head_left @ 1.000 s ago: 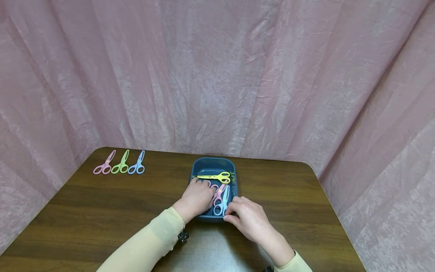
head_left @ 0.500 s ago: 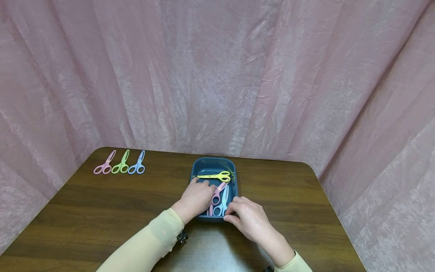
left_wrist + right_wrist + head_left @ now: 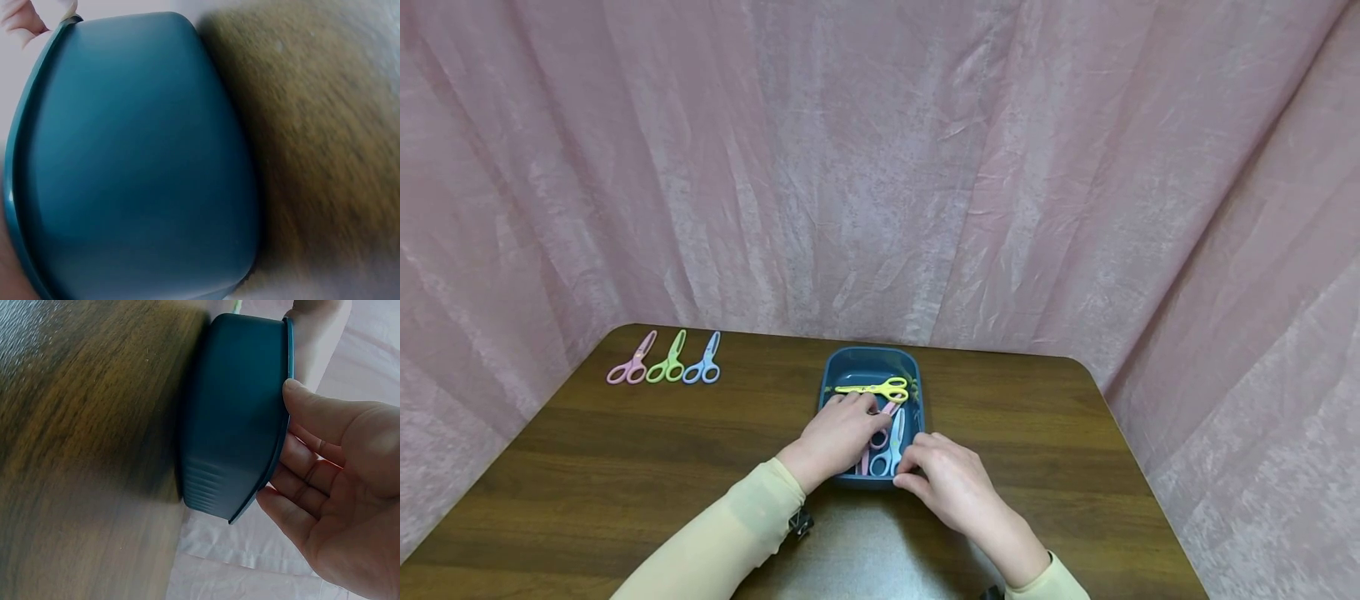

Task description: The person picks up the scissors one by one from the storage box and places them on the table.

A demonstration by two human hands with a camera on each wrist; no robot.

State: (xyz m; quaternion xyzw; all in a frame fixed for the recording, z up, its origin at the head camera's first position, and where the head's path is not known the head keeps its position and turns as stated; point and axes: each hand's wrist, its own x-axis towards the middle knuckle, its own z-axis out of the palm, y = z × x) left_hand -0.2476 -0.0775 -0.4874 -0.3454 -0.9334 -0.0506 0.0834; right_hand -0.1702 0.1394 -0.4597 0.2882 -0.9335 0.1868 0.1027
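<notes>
A dark blue plastic bin (image 3: 870,357) stands on the table with several scissors in it. Yellow scissors (image 3: 880,389) lie crosswise toward its far end. Light blue scissors (image 3: 895,446) rest along the right side, handles toward me. Pink scissors (image 3: 878,440) lie beside them, partly covered by my left hand (image 3: 838,433). A further pink piece (image 3: 862,462) shows below that hand. My left hand reaches inside from the left, thumb over the pink scissors; its fingertips are hidden. At the near right corner my right hand (image 3: 947,479) pinches the rim, thumb on the edge in the right wrist view.
On the far left of the brown wooden table (image 3: 1022,417), pink scissors (image 3: 632,358), green scissors (image 3: 667,358) and blue scissors (image 3: 703,360) lie side by side. A pink curtain (image 3: 865,167) hangs behind the table and along its sides.
A pink handle by my left hand has gone from view, and a pink piece now shows nearer the bin's front. My left thumb has moved right over the other pink scissors. My right hand stays put.
</notes>
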